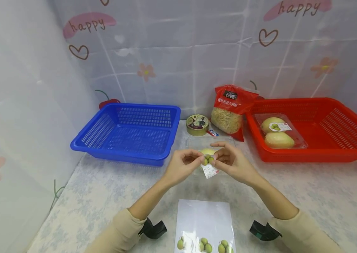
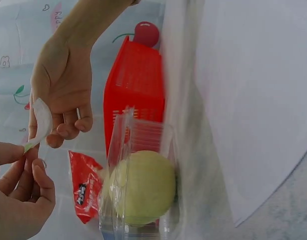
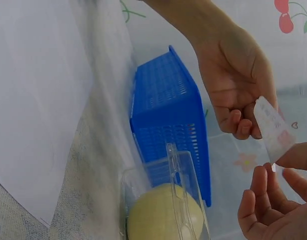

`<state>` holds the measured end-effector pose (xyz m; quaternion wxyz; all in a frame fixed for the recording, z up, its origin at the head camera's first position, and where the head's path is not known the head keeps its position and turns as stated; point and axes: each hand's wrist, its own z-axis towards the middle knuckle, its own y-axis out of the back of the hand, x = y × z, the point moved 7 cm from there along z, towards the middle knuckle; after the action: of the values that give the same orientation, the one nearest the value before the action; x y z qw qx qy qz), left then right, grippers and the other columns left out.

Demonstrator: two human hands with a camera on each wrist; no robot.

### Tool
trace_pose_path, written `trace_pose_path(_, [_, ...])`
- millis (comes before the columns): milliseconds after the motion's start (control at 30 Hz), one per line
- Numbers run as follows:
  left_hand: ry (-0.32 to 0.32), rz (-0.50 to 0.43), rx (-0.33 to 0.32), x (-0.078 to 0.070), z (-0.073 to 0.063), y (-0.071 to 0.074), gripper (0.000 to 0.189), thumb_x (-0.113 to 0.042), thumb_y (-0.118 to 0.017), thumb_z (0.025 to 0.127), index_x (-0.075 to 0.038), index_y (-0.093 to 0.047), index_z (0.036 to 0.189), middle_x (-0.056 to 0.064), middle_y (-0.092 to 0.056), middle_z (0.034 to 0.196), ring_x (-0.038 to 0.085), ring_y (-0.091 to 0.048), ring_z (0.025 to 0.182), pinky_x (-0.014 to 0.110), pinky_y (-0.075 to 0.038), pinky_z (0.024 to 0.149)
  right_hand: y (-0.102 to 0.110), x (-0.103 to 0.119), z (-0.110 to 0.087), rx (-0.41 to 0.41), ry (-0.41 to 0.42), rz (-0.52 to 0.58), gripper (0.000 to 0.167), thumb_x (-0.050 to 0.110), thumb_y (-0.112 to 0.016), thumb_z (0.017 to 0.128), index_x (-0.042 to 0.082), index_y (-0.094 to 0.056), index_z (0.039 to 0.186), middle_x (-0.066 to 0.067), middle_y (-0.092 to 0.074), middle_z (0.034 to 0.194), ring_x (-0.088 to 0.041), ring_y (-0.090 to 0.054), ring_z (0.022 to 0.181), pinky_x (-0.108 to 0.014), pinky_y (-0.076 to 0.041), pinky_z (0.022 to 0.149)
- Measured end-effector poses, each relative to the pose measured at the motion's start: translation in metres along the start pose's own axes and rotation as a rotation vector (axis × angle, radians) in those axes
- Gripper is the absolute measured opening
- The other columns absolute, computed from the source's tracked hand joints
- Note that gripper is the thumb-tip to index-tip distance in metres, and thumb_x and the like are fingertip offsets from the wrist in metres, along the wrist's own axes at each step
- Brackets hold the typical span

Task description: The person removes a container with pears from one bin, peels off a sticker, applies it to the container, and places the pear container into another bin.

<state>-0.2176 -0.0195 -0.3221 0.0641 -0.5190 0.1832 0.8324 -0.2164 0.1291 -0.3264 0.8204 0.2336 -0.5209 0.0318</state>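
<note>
A white sticker label printed with green fruit hangs between both hands. My left hand pinches its left edge with thumb and fingertips. The opposite edge is pinched by my right hand, the other fingers loosely bent. From the right wrist, the label looks bent, its pale side showing. Beneath the hands stands a clear plastic clamshell box; a pale yellow-green round fruit shows inside it in the left wrist view. In the head view the hands hide much of the box.
A white sheet with fruit stickers lies in front. A blue basket stands left. On the right, a red basket holds a clear fruit pack. Behind the box are a round tin and a red pasta bag.
</note>
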Motion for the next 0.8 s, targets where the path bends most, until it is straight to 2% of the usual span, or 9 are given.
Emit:
trace_pose_path(133, [-0.034,0.032,-0.073,-0.002,0.013,0.005,0.011,0.001,-0.062,0.085,0.011,-0.067,0.089,0.023,-0.067,0.081,0.012,-0.060,0.068,0.022,-0.052,0.063,0.007,0.004,0.000,-0.086,0.049,0.014,0.035,-0.012,-0.063,0.080,-0.008,-0.043,0.109,-0.022,-0.057,0.096,-0.014,-0.062,0.072,-0.023,-0.054,0.064])
trace_pose_path(300, [-0.015,0.060,-0.124,0.001,0.028,0.011,0.013,-0.002,-0.063,0.086,0.009,-0.068,0.091,0.021,-0.067,0.080,0.003,-0.056,0.066,0.021,-0.051,0.063,0.014,0.008,-0.002,-0.136,0.140,-0.028,0.028,-0.014,-0.067,0.077,-0.008,-0.054,0.100,-0.018,-0.059,0.093,-0.012,-0.061,0.070,-0.020,-0.053,0.066])
trace_pose_path(433, [0.014,0.073,-0.115,0.004,0.038,0.011,0.014,-0.003,-0.063,0.087,0.008,-0.068,0.093,0.021,-0.067,0.081,0.008,-0.058,0.067,0.019,-0.049,0.062,0.018,0.005,-0.002,-0.148,0.133,-0.077,0.028,-0.011,-0.068,0.078,-0.008,-0.060,0.104,-0.020,-0.064,0.092,-0.010,-0.061,0.073,-0.019,-0.053,0.068])
trace_pose_path(600, [0.036,0.110,-0.113,0.014,0.050,0.006,0.014,-0.002,-0.063,0.086,0.009,-0.068,0.093,0.021,-0.069,0.082,0.017,-0.061,0.067,0.018,-0.048,0.059,0.024,-0.004,-0.001,-0.198,0.065,-0.231,0.027,-0.003,-0.071,0.079,-0.005,-0.065,0.106,-0.014,-0.068,0.088,-0.011,-0.060,0.075,-0.021,-0.051,0.069])
trace_pose_path(667, [0.049,0.138,-0.125,0.020,0.054,0.005,0.014,-0.003,-0.064,0.086,0.009,-0.069,0.093,0.020,-0.069,0.082,0.017,-0.062,0.067,0.017,-0.047,0.057,0.026,-0.007,0.000,-0.215,0.055,-0.307,0.029,0.000,-0.072,0.079,-0.004,-0.066,0.107,-0.012,-0.068,0.087,-0.014,-0.061,0.076,-0.027,-0.052,0.070])
trace_pose_path(800, [0.072,0.198,-0.150,0.029,0.059,0.002,0.013,-0.003,-0.066,0.084,0.006,-0.069,0.092,0.018,-0.070,0.081,0.016,-0.063,0.067,0.016,-0.046,0.056,0.026,-0.012,0.002,-0.221,0.090,-0.409,0.030,0.000,-0.074,0.077,-0.003,-0.068,0.106,-0.011,-0.069,0.086,-0.023,-0.063,0.077,-0.041,-0.052,0.068])
